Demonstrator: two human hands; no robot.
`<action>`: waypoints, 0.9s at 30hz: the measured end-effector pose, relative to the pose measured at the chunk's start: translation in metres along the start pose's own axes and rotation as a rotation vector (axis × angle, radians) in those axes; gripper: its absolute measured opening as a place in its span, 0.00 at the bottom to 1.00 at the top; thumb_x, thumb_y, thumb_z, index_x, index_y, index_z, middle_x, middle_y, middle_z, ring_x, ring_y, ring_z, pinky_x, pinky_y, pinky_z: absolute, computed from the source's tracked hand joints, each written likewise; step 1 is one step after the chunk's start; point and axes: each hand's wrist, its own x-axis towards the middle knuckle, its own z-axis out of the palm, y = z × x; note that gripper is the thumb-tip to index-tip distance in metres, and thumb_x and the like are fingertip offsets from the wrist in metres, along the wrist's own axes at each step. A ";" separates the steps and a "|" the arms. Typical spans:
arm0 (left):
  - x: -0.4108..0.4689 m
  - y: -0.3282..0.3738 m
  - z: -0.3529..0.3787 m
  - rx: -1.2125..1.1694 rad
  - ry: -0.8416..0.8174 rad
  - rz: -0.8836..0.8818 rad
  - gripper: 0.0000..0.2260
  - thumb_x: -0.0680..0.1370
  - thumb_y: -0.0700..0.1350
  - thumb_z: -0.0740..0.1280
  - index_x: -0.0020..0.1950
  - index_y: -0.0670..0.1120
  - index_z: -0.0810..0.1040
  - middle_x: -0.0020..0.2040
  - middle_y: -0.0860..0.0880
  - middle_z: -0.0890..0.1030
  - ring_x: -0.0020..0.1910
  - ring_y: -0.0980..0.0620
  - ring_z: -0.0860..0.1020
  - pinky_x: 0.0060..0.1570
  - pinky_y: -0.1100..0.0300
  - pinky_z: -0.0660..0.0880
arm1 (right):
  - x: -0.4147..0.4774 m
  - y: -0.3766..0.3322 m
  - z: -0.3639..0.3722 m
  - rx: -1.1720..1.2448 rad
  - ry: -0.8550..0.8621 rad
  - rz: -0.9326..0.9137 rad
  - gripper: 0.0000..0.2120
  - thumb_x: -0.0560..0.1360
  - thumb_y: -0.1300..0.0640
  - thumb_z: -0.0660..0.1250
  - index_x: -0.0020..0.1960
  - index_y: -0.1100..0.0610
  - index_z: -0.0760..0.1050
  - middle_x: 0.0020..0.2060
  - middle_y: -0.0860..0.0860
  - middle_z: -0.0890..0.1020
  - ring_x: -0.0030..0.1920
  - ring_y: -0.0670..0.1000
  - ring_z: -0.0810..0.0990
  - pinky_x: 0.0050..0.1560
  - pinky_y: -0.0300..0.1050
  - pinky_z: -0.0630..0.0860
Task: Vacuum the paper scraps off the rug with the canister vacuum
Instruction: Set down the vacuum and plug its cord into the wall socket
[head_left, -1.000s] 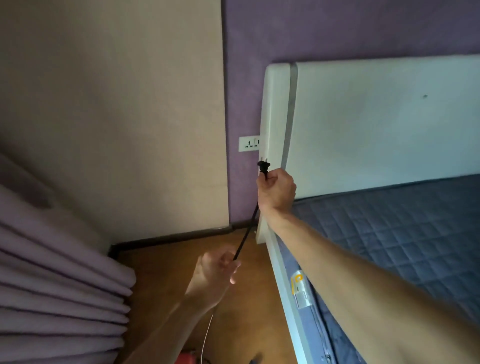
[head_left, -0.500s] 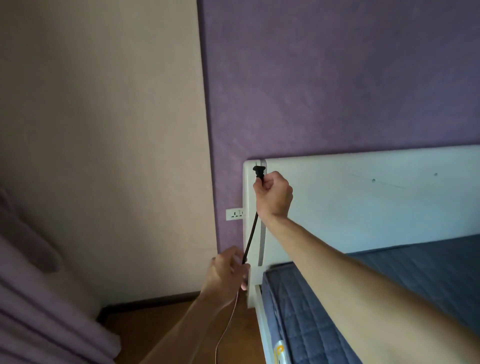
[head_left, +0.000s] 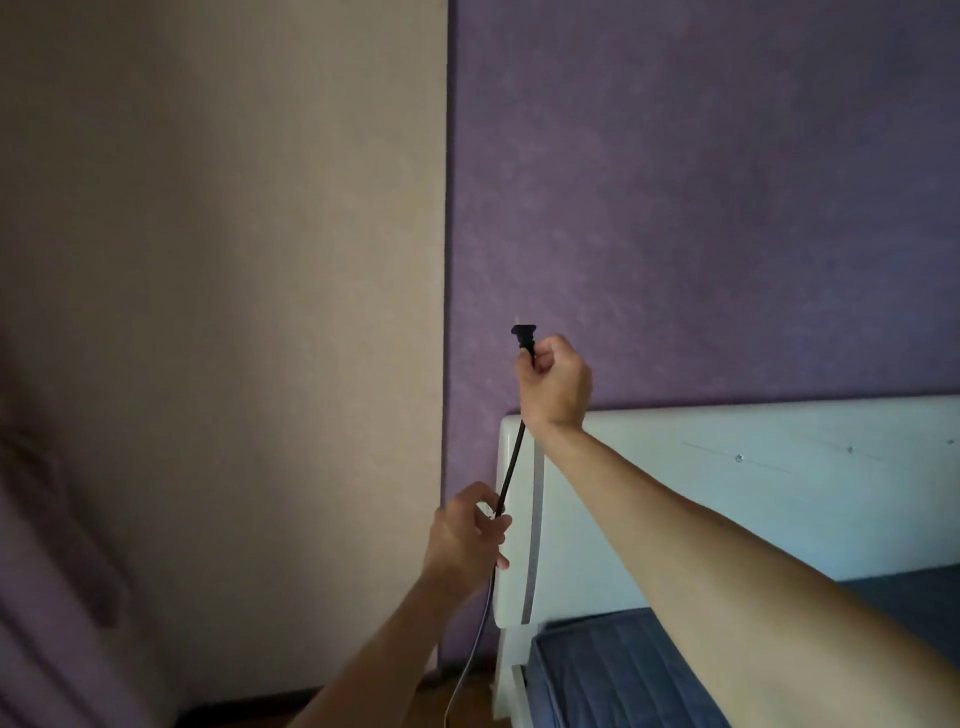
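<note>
The right hand (head_left: 555, 387) is closed in a fist round the black cord (head_left: 511, 462) just under the plug (head_left: 523, 336), holding it plug-end uppermost, high against the purple wall (head_left: 727, 208). Lower and to the left, the left hand (head_left: 466, 532) has its fingers curled round the same cord, likely to hold the stretch between the hands taut and to manage the slack that trails down toward the floor. That two-handed hold suits steering the plug to a socket, though no socket shows. To the right stand the white headboard (head_left: 753, 499) and the blue mattress (head_left: 623, 670). The canister vacuum, rug and scraps are out of view
</note>
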 end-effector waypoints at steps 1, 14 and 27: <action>0.003 0.003 -0.006 -0.005 0.006 0.008 0.02 0.78 0.36 0.68 0.48 0.42 0.77 0.40 0.36 0.81 0.29 0.41 0.83 0.23 0.60 0.74 | 0.004 -0.007 0.001 -0.008 0.011 -0.005 0.05 0.76 0.61 0.69 0.42 0.61 0.77 0.31 0.46 0.76 0.31 0.48 0.73 0.29 0.34 0.65; 0.051 -0.007 -0.031 -0.012 0.010 -0.036 0.04 0.78 0.39 0.70 0.45 0.44 0.76 0.39 0.40 0.82 0.29 0.45 0.84 0.27 0.57 0.80 | 0.020 -0.007 0.045 -0.013 0.068 -0.041 0.06 0.76 0.60 0.69 0.43 0.62 0.77 0.33 0.49 0.78 0.31 0.46 0.73 0.29 0.34 0.63; 0.120 -0.142 0.041 0.087 -0.006 -0.287 0.07 0.78 0.41 0.70 0.45 0.51 0.74 0.44 0.45 0.83 0.41 0.46 0.84 0.43 0.48 0.84 | -0.002 0.177 0.152 -0.132 -0.132 0.139 0.06 0.76 0.59 0.70 0.44 0.62 0.78 0.36 0.54 0.82 0.35 0.50 0.77 0.30 0.37 0.66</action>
